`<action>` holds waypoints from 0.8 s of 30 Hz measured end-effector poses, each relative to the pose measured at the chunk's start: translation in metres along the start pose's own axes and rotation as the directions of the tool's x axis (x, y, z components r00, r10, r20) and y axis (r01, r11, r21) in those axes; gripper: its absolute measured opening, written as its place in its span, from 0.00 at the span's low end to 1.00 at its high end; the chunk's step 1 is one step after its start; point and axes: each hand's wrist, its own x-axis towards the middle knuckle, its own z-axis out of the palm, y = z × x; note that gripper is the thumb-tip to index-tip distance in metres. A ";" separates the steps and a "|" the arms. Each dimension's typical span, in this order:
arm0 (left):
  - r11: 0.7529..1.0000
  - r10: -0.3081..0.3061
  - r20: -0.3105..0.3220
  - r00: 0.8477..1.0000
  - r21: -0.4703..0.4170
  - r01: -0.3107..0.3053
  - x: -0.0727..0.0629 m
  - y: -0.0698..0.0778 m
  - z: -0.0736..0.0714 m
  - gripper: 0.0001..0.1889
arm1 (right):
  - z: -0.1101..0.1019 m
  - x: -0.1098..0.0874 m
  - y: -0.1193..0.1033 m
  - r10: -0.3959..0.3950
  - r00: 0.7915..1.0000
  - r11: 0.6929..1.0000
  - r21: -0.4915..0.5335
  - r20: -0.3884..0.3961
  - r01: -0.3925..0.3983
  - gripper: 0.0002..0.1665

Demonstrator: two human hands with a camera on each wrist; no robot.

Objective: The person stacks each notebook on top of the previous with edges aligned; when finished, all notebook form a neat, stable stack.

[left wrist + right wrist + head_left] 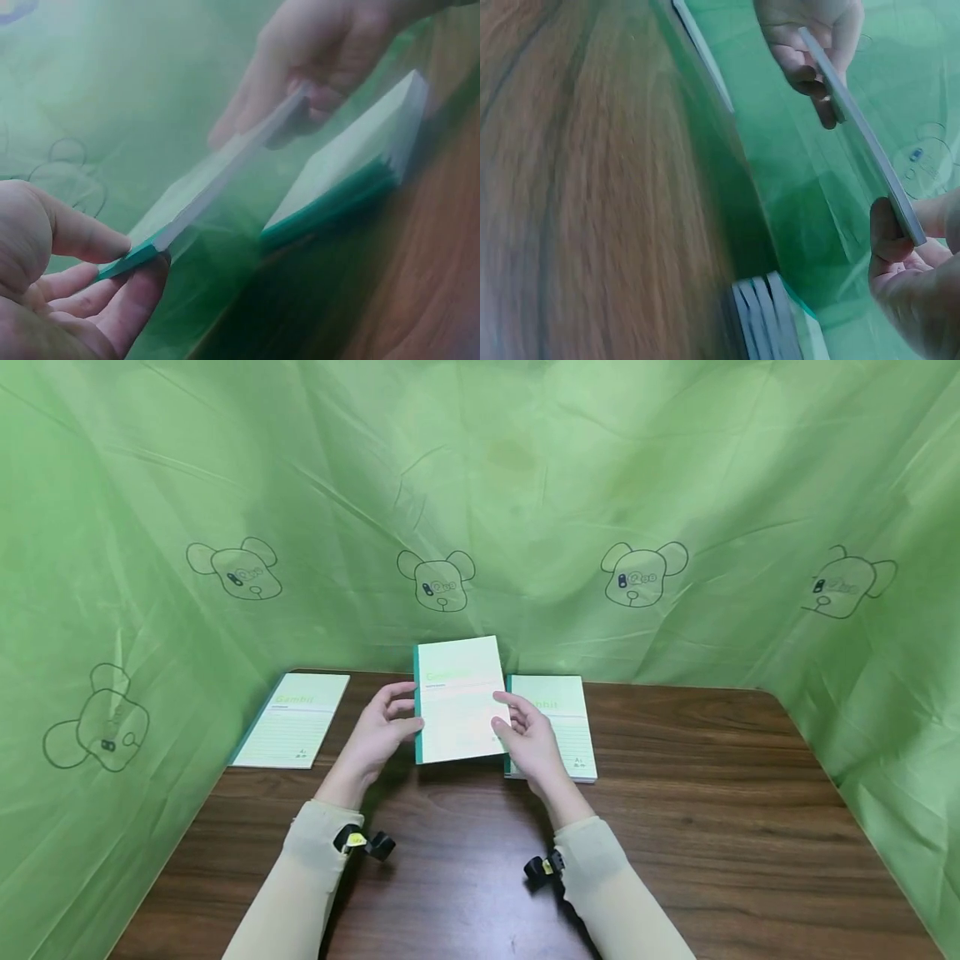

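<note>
Both hands hold one notebook (459,702) with a pale cover and a green spine, raised above the table. My left hand (381,735) pinches its spine edge between thumb and fingers. The opposite edge is pinched by my right hand (531,739), thumb on the cover and fingers beneath. Right behind that hand lies a stack of similar notebooks (564,727), partly hidden; its several layers show in the right wrist view as a stack of notebooks (769,319). Another notebook (292,720) lies flat at the table's left edge.
A dark brown wooden table (690,827) stretches out under the hands. Green cloth (540,485) with drawn bear heads hangs behind the table and on both sides. Black wrist devices (363,842) are strapped to both sleeves.
</note>
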 end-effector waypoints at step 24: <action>0.997 0.046 0.043 0.998 0.055 -0.048 0.009 0.039 0.101 0.34 | -0.111 -0.011 -0.020 -0.078 0.997 0.983 -0.168 0.012 0.079 0.27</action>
